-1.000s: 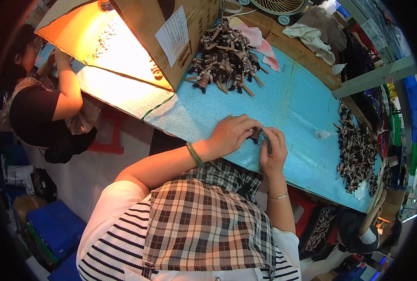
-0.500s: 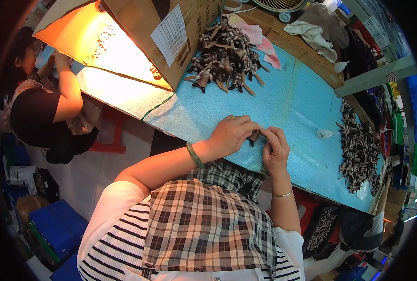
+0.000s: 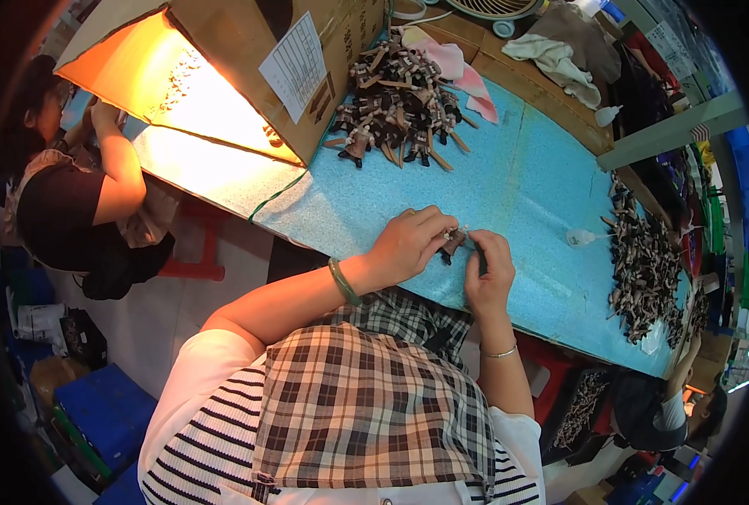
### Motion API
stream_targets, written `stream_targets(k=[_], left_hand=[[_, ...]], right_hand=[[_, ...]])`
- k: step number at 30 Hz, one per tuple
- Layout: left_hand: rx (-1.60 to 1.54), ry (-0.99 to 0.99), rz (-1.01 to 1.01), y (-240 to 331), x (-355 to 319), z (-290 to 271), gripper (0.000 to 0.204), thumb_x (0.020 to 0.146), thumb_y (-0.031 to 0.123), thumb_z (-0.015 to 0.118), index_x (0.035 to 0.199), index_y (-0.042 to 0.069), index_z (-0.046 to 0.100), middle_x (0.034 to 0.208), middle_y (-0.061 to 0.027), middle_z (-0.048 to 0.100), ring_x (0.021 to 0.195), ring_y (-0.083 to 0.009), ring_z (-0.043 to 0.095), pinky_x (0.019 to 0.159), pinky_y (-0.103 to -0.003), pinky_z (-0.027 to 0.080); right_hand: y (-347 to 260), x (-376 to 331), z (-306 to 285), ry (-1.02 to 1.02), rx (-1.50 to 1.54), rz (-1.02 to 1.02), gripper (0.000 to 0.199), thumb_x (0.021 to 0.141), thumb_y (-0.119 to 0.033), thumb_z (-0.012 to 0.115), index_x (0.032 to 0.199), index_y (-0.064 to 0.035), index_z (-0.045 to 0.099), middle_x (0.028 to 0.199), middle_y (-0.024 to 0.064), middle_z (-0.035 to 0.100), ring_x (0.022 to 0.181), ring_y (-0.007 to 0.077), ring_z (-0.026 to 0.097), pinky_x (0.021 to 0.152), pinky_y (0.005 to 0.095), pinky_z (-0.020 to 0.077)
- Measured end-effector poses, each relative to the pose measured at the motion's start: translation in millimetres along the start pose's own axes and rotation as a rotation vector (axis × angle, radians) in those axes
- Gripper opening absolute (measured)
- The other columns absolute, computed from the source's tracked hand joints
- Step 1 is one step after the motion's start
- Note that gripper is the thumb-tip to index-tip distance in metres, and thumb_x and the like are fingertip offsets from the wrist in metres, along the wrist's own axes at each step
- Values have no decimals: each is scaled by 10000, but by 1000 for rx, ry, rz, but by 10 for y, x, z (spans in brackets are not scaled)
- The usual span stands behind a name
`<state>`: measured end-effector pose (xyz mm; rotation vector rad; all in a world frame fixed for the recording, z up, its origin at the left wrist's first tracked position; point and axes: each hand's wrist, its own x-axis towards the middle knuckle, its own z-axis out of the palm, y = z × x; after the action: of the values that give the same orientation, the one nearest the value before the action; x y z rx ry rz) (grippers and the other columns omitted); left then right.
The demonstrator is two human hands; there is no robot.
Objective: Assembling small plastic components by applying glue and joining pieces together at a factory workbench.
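Your worktable, blue-topped (image 3: 534, 194): one cardboard box (image 3: 231, 63), open-sided, lit within; one green cord (image 3: 275, 199) at your near edge; one figurine heap (image 3: 404, 114), piled beside the box; one pink cloth (image 3: 475, 88), partly on the top; rightward, one translucent nozzle bottle (image 3: 580, 237); one heap of small brown pieces (image 3: 644, 273).

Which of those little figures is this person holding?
The brown figure in the left hand; it is apart from the upper heap beside the cardboard box and the right-hand heap on the blue table.
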<state>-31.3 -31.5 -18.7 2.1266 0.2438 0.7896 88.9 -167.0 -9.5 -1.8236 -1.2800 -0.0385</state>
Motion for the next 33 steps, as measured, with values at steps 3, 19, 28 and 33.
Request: stream_targets(k=[3,19,28,33], left_hand=[[-21,-11,3,0,2,-3,223,805,10,606,1024,43,579,857,-90,564,743,-273,576,657,-346,454],[-135,18,34,65,-12,-29,336,808,-44,600,1138,-2,554,904,-102,549,770,-248,586,669,-311,486],[114,-23,133,-44,-86,-46,444,739,-18,644,1172,36,563,881,-86,574,823,-272,548,768,-344,434],[96,43,97,75,-71,-73,395,743,-20,647,1127,33,575,892,-88,583,811,-272,561,753,-354,443]], right_hand=[[-14,18,-11,-11,-42,-37,356,692,138,517,998,-18,611,951,146,621,878,313,594,759,377,480],[-39,26,-67,-6,31,-91,386,705,176,509,1010,-19,643,1009,143,629,892,273,636,735,318,520],[-71,-15,-29,-78,5,-286,336,661,135,566,959,-3,640,1030,133,625,931,312,610,801,381,496],[-94,111,-64,5,-1,27,258,732,43,646,985,-10,639,1006,112,630,918,293,596,790,373,484]])
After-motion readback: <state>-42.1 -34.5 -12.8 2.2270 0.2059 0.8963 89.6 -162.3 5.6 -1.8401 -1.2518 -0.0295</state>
